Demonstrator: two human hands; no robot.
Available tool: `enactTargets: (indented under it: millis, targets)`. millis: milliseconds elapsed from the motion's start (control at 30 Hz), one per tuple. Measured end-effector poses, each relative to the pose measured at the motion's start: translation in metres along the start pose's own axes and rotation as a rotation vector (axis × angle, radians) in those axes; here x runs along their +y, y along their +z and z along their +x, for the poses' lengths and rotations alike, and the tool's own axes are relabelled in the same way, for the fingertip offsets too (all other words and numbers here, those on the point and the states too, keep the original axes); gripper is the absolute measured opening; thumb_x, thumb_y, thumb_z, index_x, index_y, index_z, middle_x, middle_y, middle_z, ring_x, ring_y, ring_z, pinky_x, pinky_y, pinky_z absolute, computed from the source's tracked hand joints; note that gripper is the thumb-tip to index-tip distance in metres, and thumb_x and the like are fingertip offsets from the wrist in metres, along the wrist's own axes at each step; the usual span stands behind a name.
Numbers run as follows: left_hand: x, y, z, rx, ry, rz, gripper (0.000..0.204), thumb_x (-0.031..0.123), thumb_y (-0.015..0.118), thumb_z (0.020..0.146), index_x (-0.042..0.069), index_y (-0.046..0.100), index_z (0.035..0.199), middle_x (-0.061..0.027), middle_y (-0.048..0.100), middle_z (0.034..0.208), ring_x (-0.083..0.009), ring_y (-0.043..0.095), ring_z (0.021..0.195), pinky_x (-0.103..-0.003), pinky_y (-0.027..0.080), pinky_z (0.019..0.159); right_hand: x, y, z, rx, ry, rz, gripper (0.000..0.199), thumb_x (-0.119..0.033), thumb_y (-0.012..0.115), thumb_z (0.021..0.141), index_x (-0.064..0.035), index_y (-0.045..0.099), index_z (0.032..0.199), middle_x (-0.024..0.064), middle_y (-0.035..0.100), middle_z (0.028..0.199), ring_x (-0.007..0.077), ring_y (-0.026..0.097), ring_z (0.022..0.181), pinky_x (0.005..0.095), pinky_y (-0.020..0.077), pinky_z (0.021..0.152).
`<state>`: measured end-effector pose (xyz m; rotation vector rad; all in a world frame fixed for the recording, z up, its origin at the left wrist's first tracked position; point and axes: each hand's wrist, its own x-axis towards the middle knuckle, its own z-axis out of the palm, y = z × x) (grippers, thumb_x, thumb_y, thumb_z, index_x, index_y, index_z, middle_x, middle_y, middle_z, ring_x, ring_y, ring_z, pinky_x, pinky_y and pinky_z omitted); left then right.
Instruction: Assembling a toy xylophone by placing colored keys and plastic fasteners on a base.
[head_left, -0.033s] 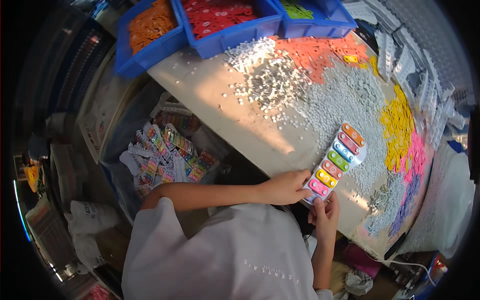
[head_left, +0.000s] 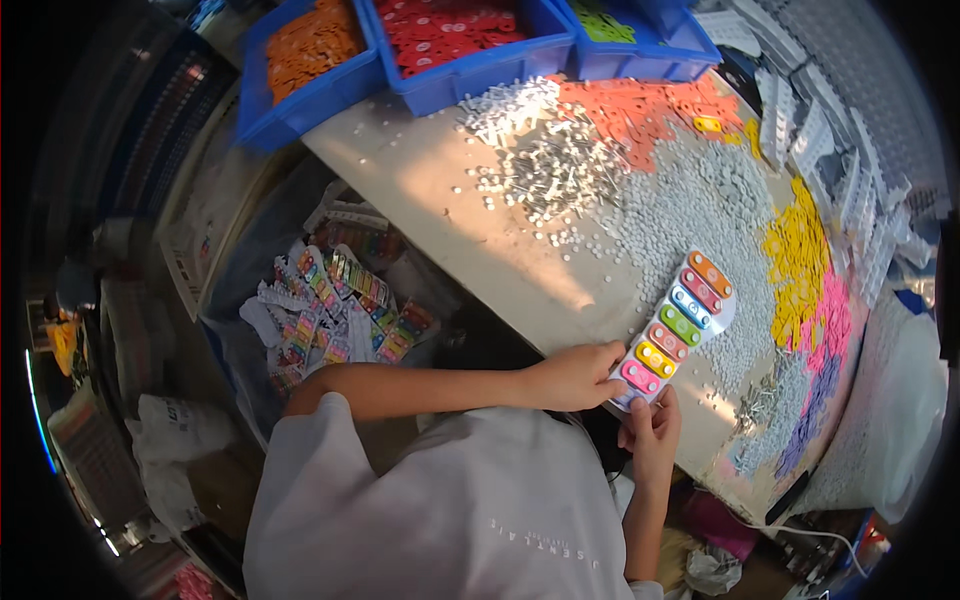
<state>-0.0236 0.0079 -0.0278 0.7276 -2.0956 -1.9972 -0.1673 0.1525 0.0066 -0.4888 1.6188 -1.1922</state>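
A toy xylophone (head_left: 681, 325) with a white base and a row of coloured bars slants over the near edge of the worktable. My left hand (head_left: 575, 378) is closed on its lower left edge, thumb on the near end. At that same near end, my right hand (head_left: 652, 428) pinches the base between thumb and fingers. A purple piece there is partly covered by my fingers. Just beyond the xylophone spreads a heap of small pale grey washers or caps (head_left: 715, 190).
Metal pins (head_left: 560, 165), coral bars (head_left: 640, 110), yellow bars (head_left: 795, 260) and pink bars (head_left: 828, 315) lie on the table (head_left: 420, 190). Blue bins (head_left: 480, 72) line its far side. Finished-looking xylophones (head_left: 340, 290) fill a bag at left. White bases (head_left: 858, 190) stack at right.
The whole view has shifted slightly. Both hands keep the same grip on the xylophone, which shows no clear movement of its own.
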Motion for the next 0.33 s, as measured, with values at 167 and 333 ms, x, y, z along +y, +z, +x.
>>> enactTargets:
  millis: [167,333]
  targets:
    - [0.009,0.004,-0.017,0.130,0.123,-0.067,0.028,0.022,0.065,0.097,0.003,0.049,0.109,-0.0170,0.061,0.070,-0.0336,0.065,0.067,-0.043,0.046,0.058,-0.017,0.003,-0.003,-0.022,-0.092,-0.126,0.022,-0.019,0.064,0.100,-0.0030,0.053,0.110,-0.0011,0.059,0.068,0.0048,0.050,0.047,0.0190,0.0366,0.042]
    - [0.021,-0.024,-0.068,0.297,0.180,0.138,0.054,0.032,0.067,0.097,0.009,0.043,0.140,-0.0144,0.070,0.085,-0.0274,0.071,0.071,-0.039,0.055,0.066,-0.052,0.029,-0.012,-0.151,-0.345,-0.546,0.023,-0.012,0.066,0.097,-0.0032,0.053,0.114,0.0077,0.068,0.086,0.0094,0.062,0.059,0.0206,0.0485,0.051]
